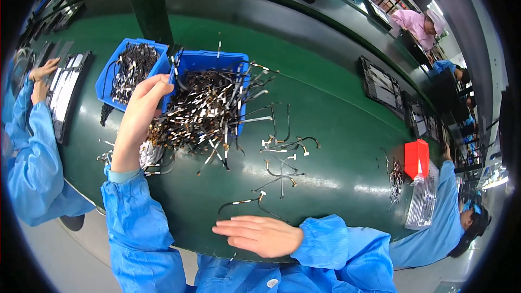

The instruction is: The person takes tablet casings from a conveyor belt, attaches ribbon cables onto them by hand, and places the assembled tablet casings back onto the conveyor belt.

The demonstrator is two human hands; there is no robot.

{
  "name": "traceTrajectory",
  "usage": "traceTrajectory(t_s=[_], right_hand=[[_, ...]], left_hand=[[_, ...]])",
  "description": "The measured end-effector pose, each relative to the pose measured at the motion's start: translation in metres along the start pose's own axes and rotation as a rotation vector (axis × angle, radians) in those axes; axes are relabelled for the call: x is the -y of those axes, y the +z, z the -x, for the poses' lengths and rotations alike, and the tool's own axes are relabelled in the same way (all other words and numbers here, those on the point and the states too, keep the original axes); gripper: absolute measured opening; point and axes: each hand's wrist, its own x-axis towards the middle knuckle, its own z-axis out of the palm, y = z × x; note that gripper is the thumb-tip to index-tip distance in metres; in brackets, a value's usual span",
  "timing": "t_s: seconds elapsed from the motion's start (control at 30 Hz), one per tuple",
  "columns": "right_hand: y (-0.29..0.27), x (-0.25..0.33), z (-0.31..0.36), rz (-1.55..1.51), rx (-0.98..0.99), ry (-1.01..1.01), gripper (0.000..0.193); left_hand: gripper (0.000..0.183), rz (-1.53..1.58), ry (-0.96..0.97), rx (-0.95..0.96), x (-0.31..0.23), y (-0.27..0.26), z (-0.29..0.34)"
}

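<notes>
My left hand (145, 103) is raised at the near side of two blue bins, thumb and fingers pinched together. A thin black cable (177, 68) rises at its fingertips and seems to be held there. Behind that hand, the larger blue bin (217, 54) overflows with short black cables (203, 103) that have white and brass-coloured ends. My right hand (260, 236) lies low over the front edge of the table, fingers stretched out flat, holding nothing. Just beyond its fingers is a black cable with white bands (239, 202). Several loose cables (282, 171) are spread farther up.
A smaller blue bin (103, 84) of black cables stands left. Beside my left wrist lies a whitish bundle (151, 154). On the right are a red box (416, 160), a clear tray (422, 201) and a cable pile (396, 179). Co-workers sit at both sides, one touching a flat device (68, 95).
</notes>
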Motion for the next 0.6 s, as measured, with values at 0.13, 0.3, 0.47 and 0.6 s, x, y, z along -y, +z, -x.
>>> traceTrajectory(t_s=[0.13,0.3,0.47,0.6], right_hand=[[-0.022,-0.028,-0.010,0.133,-0.034,0.043,0.028],[-0.060,-0.027,0.000,0.254,-0.208,0.194,0.017],[-0.086,-0.004,0.017,-0.263,0.002,0.321,0.014],[-0.085,-0.006,0.049,-0.340,-0.322,0.468,0.013]], left_hand=[[0.046,-0.013,-0.059,-0.003,0.009,-0.010,0.000],[0.030,-0.013,-0.018,0.051,-0.006,0.004,0.008],[0.023,-0.060,0.031,0.158,0.004,0.005,0.000],[0.018,-0.049,0.049,0.168,0.004,0.010,-0.003]])
